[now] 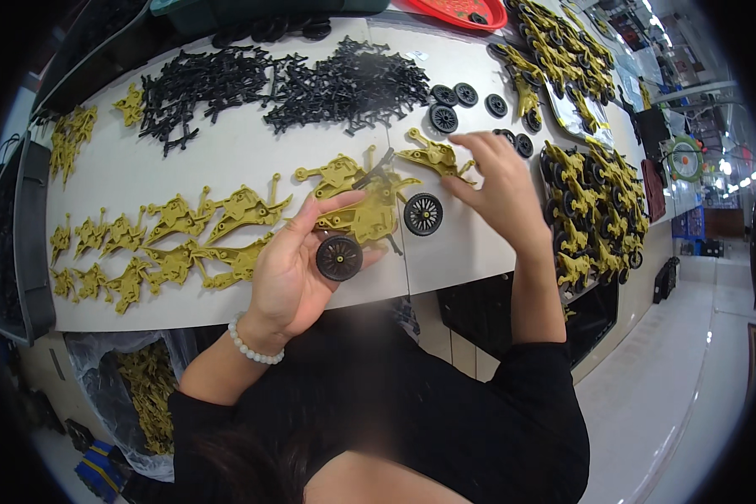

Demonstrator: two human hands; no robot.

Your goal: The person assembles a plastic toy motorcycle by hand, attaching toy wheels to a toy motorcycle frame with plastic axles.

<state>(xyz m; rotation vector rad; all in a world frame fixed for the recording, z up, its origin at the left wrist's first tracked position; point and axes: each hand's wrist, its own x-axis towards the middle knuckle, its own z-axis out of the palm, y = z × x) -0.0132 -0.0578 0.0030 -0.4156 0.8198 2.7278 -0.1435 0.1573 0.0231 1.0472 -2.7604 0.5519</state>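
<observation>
My left hand [287, 273], palm up, supports a partly assembled yellow toy motorcycle [365, 220]. One black spoked wheel [338, 257] sits at its near end by my fingers, another black wheel [422, 214] at its right end. A dark thin part [373, 170] sticks up from its top; a blur covers some of the body. Just above and to the right, my right hand [502, 185] pinches a yellow motorcycle body half [433, 156] between thumb and fingers, apart from the toy in my left hand.
Yellow body halves [176, 217] lie in rows at left. Behind them are heaps of black parts [353, 84] and several loose wheels [443, 118]. Assembled toy motorcycles [592, 206] crowd the right side. A red tray [462, 18] stands at the back; a dark bin [34, 244] borders the left.
</observation>
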